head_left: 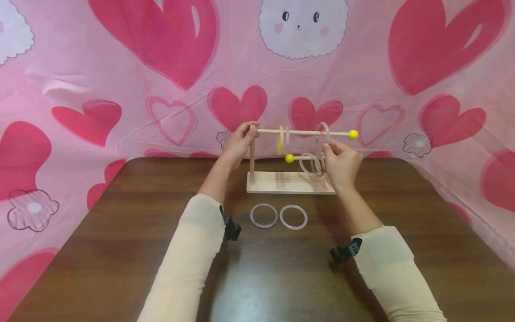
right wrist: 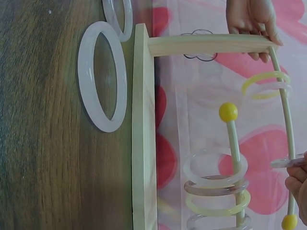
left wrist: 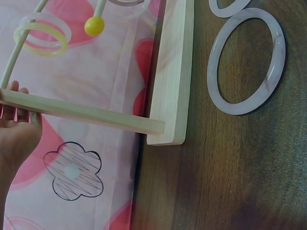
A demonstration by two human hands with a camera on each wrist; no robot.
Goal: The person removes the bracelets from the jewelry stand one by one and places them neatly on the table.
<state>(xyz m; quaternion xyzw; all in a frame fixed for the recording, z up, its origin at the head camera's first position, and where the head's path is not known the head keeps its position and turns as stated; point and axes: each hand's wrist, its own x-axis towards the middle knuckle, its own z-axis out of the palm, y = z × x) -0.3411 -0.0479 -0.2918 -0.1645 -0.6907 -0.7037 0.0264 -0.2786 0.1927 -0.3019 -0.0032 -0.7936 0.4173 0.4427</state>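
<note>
At the top of the wooden bangle stand's left post, my left hand grips with thumb in front and fingers behind. My right hand pinches a translucent pale bangle, which encircles the upper rod near its yellow end ball. Further left on that rod hang a yellow bangle and a pale one. Several bangles, including a brownish one, sit on the lower rod, partly hidden behind my right hand in the head view.
Two pale lilac bangles, a left one and a right one, lie side by side on the brown table before the stand's base. A pink heart-patterned cloth hangs behind. Small black cameras sit on both wrists.
</note>
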